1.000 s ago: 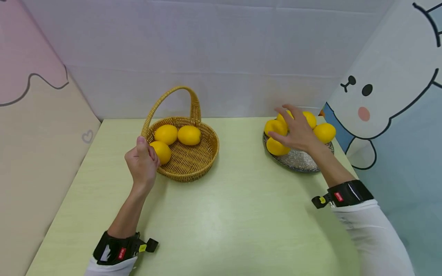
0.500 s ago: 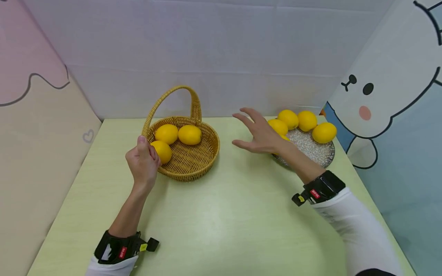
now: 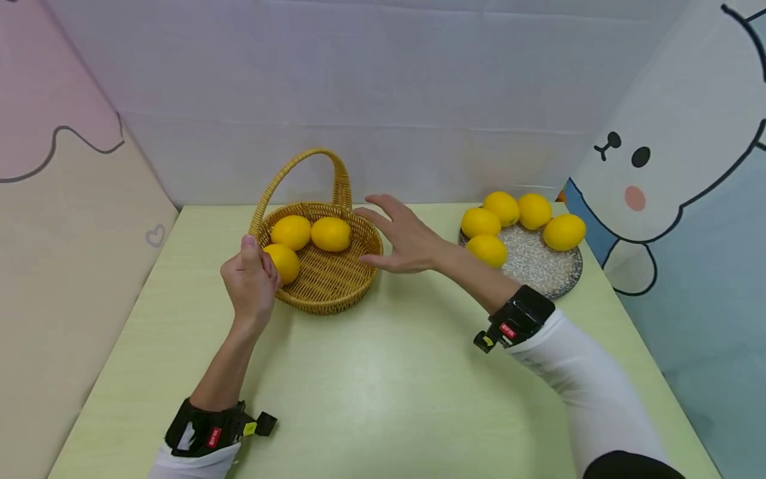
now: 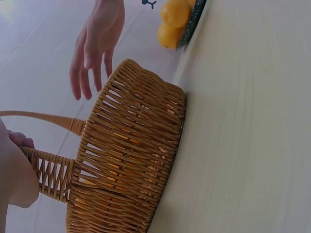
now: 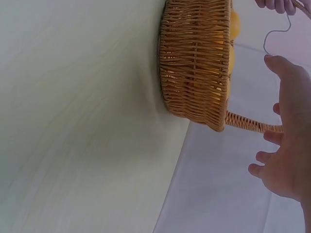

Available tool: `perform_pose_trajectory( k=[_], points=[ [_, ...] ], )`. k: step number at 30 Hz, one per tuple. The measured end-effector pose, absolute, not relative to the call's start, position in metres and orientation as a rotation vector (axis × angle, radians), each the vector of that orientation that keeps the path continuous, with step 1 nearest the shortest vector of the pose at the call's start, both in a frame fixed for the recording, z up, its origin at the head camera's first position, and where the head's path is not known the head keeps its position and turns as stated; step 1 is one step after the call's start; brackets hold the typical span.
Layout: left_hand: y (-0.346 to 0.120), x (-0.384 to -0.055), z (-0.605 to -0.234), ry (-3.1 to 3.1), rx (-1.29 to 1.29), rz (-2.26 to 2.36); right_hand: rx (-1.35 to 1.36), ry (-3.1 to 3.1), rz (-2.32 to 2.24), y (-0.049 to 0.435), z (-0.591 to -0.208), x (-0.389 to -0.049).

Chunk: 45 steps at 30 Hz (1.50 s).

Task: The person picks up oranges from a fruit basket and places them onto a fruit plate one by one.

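A wicker basket (image 3: 329, 286) with an arched handle (image 3: 293, 163) stands on the table, three lemons inside: one lemon (image 3: 291, 232) at the back left, another lemon (image 3: 332, 234) beside it, and a third lemon (image 3: 284, 263) near the left rim. My left hand (image 3: 250, 279) grips the handle low on its left side; in the left wrist view the fingers wrap round the wicker. At the basket's right rim hovers my right hand (image 3: 401, 239), fingers spread and holding nothing. The right wrist view shows the right hand (image 5: 291, 131) apart from the basket wall (image 5: 194, 63).
A speckled grey plate (image 3: 538, 266) sits at the table's back right, with several lemons (image 3: 486, 251) along its left and back edges. A white wall (image 3: 419, 159) rises behind the table (image 3: 371, 386). Cartoon-printed panels (image 3: 676, 166) stand at the sides.
My right hand has moved left from over the lemons on the plate to the basket's right rim, its fingers spread. My left hand has stayed on the handle, and the lemons have not moved.
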<state>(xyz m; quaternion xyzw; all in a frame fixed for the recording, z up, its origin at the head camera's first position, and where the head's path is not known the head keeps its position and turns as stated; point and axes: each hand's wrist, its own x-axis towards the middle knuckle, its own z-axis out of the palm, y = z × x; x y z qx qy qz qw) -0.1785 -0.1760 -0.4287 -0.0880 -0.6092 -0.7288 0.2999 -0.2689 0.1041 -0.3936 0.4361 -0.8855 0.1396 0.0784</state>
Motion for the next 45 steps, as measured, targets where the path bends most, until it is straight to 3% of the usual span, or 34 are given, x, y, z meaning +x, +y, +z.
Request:
perform_pose_trajectory(
  k=[27,45],
  points=[
    [-0.178,-0.181,-0.43,-1.646,-0.205,-1.941,1.418,-2.871,0.094,0.025,-0.392,-0.281],
    [-0.177,-0.181,-0.431,-1.643,-0.229,-1.914,1.377,-2.935,-0.262,0.002,-0.409,-0.297]
  ],
)
